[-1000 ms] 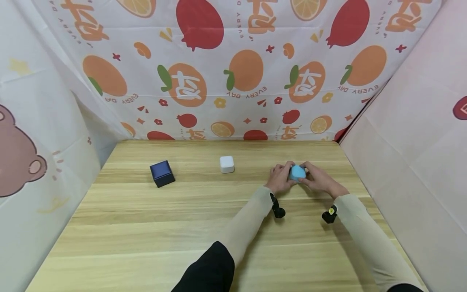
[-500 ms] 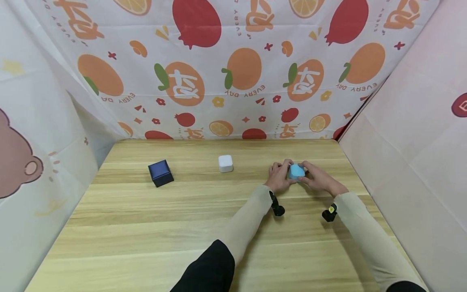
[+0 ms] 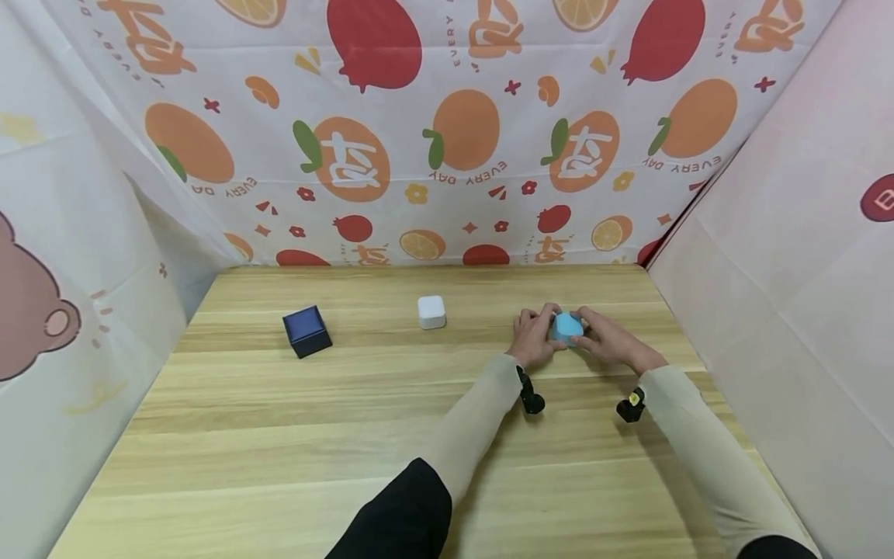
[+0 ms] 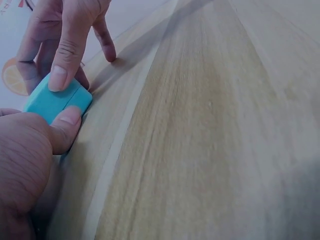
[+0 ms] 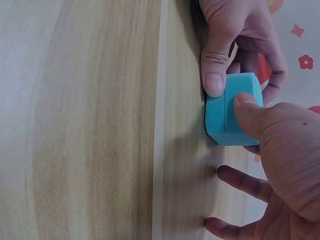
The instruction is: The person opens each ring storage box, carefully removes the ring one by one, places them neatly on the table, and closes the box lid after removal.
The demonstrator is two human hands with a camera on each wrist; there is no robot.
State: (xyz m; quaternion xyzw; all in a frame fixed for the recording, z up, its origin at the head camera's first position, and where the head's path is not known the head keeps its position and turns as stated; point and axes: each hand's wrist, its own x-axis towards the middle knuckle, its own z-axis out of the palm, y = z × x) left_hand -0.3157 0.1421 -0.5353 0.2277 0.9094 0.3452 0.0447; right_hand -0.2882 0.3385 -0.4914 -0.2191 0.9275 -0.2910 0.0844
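A small turquoise lidded box (image 3: 566,327) with rounded corners is between both hands at the right rear of the table. Its seam shows as a thin line in both wrist views, lid and base together. My left hand (image 3: 533,338) grips it from the left, thumb on the base below the seam. From the right, my right hand (image 3: 613,339) pinches the upper part, its thumb (image 5: 245,100) lying above the seam. Other right-hand fingers (image 5: 245,182) reach down to the tabletop. The far side of the turquoise box is hidden by the fingers.
A white rounded box (image 3: 431,312) stands at the rear middle of the wooden table (image 3: 314,435). Farther left is a dark blue box (image 3: 307,331). A fruit-printed cloth (image 3: 405,155) hangs behind the table, with pale cloth walls on both sides.
The head view has shifted slightly. Both hands keep their hold on the turquoise box, with no clear movement of it.
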